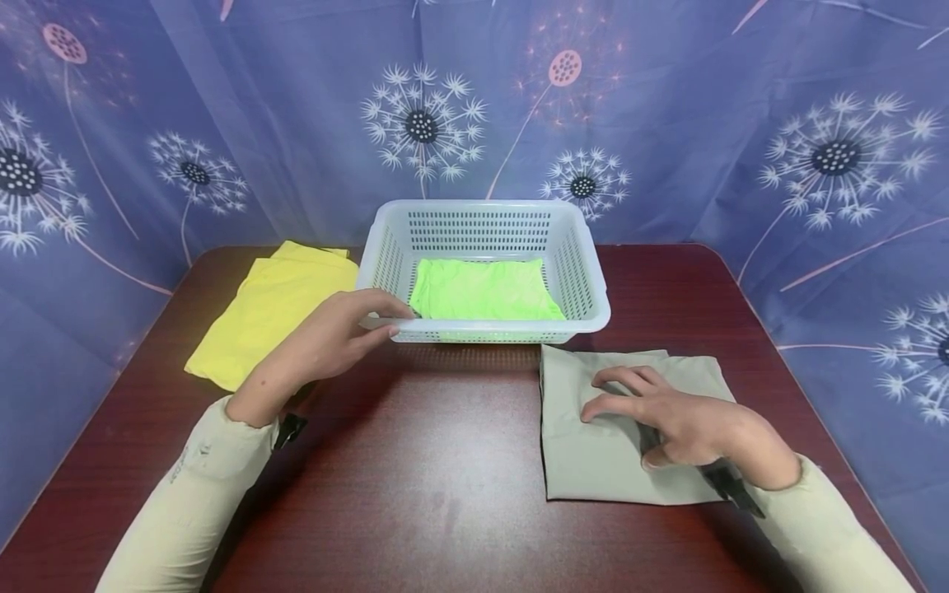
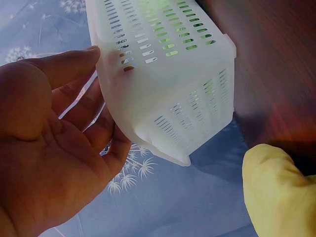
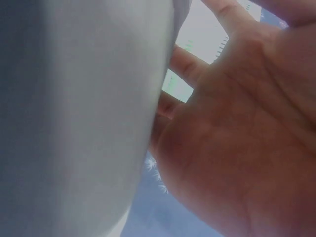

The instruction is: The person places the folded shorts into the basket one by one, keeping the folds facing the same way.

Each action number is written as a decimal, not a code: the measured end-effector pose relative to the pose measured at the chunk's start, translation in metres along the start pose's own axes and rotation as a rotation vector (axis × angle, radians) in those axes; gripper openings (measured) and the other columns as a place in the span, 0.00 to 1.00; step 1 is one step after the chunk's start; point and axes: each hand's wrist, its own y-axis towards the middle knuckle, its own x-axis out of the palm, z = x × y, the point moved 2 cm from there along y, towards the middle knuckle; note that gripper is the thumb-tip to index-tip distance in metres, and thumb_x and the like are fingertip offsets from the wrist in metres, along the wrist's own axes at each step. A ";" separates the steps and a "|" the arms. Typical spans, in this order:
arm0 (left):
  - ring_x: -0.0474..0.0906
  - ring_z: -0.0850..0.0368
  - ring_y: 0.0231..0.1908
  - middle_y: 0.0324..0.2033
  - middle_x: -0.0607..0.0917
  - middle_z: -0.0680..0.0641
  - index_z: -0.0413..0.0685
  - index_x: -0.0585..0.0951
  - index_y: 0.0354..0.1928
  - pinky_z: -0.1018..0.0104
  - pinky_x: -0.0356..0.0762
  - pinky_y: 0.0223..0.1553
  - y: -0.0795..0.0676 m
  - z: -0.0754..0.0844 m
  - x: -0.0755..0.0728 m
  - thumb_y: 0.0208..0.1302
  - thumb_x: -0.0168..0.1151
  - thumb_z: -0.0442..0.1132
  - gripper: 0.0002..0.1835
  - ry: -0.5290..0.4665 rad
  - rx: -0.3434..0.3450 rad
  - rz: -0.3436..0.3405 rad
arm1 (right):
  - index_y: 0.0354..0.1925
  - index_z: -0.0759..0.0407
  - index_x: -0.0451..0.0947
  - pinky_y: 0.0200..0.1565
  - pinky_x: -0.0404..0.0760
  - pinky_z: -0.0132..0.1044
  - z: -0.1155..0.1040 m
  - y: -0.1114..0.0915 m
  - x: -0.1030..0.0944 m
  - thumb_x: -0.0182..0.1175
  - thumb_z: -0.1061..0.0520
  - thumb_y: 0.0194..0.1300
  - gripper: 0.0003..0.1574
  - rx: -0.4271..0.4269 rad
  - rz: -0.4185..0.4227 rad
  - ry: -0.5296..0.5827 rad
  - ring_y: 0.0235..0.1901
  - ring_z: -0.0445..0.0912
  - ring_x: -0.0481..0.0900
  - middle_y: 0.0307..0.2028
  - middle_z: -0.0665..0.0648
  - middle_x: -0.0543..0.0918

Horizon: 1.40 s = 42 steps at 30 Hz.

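Note:
A white perforated plastic basket (image 1: 489, 328) stands at the back middle of the table, with a folded bright green cloth (image 1: 482, 290) lying in it. My left hand (image 1: 334, 333) holds the basket's near left corner. In the left wrist view, the thumb (image 2: 74, 64) is against the outer wall and the other fingers reach past the rim. On the right, my right hand (image 1: 678, 420) rests on a folded grey cloth (image 1: 593, 469), fingers spread and slightly bent. The right wrist view shows its palm (image 3: 232, 128) close beside the grey cloth, with some fingertips hidden.
A folded yellow cloth (image 1: 274, 309) lies at the back left of the dark red wooden table (image 1: 415, 494). Behind the table hangs a blue curtain (image 1: 296, 99) with dandelion prints, close to the basket's back.

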 end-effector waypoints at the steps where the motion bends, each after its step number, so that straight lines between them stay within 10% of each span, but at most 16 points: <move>1: 0.88 0.50 0.53 0.53 0.89 0.49 0.48 0.87 0.55 0.49 0.87 0.54 0.000 0.000 0.000 0.72 0.67 0.28 0.14 0.000 0.001 0.002 | 0.71 0.32 0.68 0.51 0.80 0.58 -0.001 0.001 0.000 0.79 0.71 0.38 0.66 -0.003 0.003 -0.004 0.70 0.63 0.59 0.75 0.62 0.61; 42: 0.89 0.50 0.52 0.53 0.89 0.49 0.48 0.87 0.54 0.48 0.85 0.56 0.000 0.003 0.000 0.71 0.68 0.29 0.13 0.015 -0.022 -0.008 | 0.74 0.37 0.67 0.59 0.78 0.61 -0.032 0.042 0.012 0.80 0.66 0.48 0.60 -0.087 0.017 -0.051 0.70 0.63 0.60 0.75 0.65 0.62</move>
